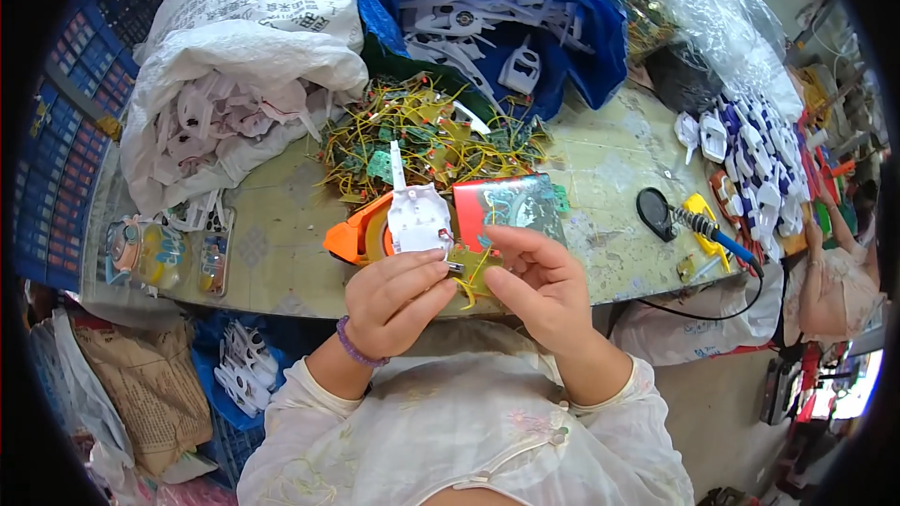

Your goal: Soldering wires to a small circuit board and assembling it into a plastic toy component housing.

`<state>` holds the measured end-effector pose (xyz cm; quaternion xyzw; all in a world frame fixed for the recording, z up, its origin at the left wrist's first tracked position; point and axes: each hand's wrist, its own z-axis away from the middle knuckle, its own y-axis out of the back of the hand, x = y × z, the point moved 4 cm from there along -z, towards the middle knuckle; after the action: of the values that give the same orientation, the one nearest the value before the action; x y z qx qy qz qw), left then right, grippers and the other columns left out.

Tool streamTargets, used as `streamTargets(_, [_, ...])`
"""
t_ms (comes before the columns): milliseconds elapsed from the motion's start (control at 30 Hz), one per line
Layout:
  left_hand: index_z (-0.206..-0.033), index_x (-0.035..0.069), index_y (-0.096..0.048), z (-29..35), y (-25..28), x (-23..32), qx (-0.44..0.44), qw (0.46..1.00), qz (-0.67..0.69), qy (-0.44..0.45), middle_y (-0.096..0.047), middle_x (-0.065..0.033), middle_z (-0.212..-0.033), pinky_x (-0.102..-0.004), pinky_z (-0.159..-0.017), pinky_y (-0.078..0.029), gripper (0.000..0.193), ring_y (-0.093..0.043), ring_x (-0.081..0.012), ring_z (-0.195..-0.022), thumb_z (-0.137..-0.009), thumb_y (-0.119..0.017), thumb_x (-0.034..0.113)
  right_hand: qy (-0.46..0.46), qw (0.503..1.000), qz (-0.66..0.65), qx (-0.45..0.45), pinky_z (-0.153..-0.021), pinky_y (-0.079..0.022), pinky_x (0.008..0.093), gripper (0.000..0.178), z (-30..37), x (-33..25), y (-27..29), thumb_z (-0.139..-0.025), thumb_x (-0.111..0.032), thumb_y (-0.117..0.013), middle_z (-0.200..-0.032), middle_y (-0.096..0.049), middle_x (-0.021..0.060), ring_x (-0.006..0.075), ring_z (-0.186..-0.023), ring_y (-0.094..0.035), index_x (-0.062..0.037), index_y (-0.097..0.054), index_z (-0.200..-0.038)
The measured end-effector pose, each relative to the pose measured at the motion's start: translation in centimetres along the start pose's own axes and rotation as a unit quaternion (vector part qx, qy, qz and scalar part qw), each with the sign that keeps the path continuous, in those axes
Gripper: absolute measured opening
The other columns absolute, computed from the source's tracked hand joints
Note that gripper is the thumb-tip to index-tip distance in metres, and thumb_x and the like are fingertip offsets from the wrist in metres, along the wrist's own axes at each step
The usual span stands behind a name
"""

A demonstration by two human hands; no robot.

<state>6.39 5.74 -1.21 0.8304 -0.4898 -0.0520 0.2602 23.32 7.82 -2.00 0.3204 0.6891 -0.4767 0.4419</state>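
Note:
My left hand [398,302], with a purple bracelet at the wrist, is closed, its fingertips pinching a small circuit board [475,272] by a metal part at one end. The board is yellow-green with yellow wires. My right hand [544,286] is at the board's other side, thumb and fingers apart; whether the thumb touches the board's edge I cannot tell. Just beyond my left fingers is a white plastic shell [419,211] with a narrow stem pointing away. It overlaps an orange tape dispenser [352,232]; what supports the shell is partly hidden.
Behind lies a heap of wired circuit boards [422,136]. A white sack [244,56] and a blue bag [600,28] hold white shells. A red and dark flat box [511,206] is beside the heap. At right are a soldering iron [717,234] and purple-white shells [759,164]; another person's arm [834,286] shows.

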Motion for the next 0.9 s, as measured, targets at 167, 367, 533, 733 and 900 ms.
streamTargets(167, [-0.1, 0.008, -0.066, -1.4, -0.5, 0.1, -0.008, 0.992, 0.058, 0.109, -0.065, -0.0082, -0.104, -0.035, -0.078, -0.052, 0.033, -0.064, -0.0274, -0.095, -0.069, -0.078, 0.007, 0.04, 0.996, 0.044, 0.069, -0.069, -0.048, 0.0183, 0.051, 0.3, -0.5, 1.1, -0.085, 0.005, -0.063, -0.097, -0.061, 0.0028, 0.0047, -0.083, -0.058, -0.0039, -0.047, -0.133])
streamTargets(367, [-0.097, 0.012, -0.07, -1.8, -1.0, 0.7, -0.06, 0.992, 0.069, 0.082, -0.066, -0.0037, -0.099, -0.0353, -0.078, -0.049, 0.03, -0.061, -0.0241, -0.095, -0.068, -0.077, 0.008, 0.032, 0.987, 0.118, 0.107, -0.065, -0.048, 0.0187, 0.034, 0.2, 0.0, 2.1, -0.084, 0.002, -0.065, -0.097, -0.061, 0.0042, 0.0062, -0.083, -0.057, -0.0026, -0.059, -0.117])
streamTargets(533, [-0.096, 0.007, -0.067, -0.2, -0.4, -1.0, -0.013, 0.982, 0.007, 0.187, -0.064, -0.007, -0.097, -0.0372, -0.08, -0.048, 0.027, -0.06, -0.0272, -0.094, -0.07, -0.074, 0.001, 0.103, 0.945, 0.282, 0.127, -0.067, -0.048, 0.0206, 0.017, -1.0, -2.1, 5.0, -0.083, 0.001, -0.065, -0.1, -0.058, 0.006, 0.0093, -0.081, -0.058, 0.0001, -0.064, -0.1])
streamTargets(733, [-0.102, 0.002, -0.06, 2.5, 1.4, -2.4, 0.091, 0.947, -0.025, 0.308, -0.06, -0.0126, -0.106, -0.0357, -0.084, -0.047, 0.03, -0.059, -0.0278, -0.097, -0.074, -0.068, -0.003, 0.053, 0.971, 0.196, 0.127, -0.069, -0.047, 0.0202, 0.01, -1.3, -2.2, 6.6, -0.084, 0.003, -0.064, -0.1, -0.057, 0.0055, 0.0073, -0.081, -0.059, 0.0018, -0.063, -0.095])
streamTargets(900, [-0.098, 0.006, -0.062, 0.0, 1.9, 1.3, 0.045, 0.986, -0.04, 0.155, -0.06, -0.0114, -0.107, -0.0393, -0.083, -0.048, 0.029, -0.058, -0.0324, -0.098, -0.071, -0.073, 0.003, 0.092, 0.965, 0.204, 0.136, -0.067, -0.047, 0.019, 0.011, -1.8, -2.3, 4.8, -0.081, 0.002, -0.068, -0.095, -0.057, 0.0054, 0.0067, -0.075, -0.056, 0.0006, -0.063, -0.09])
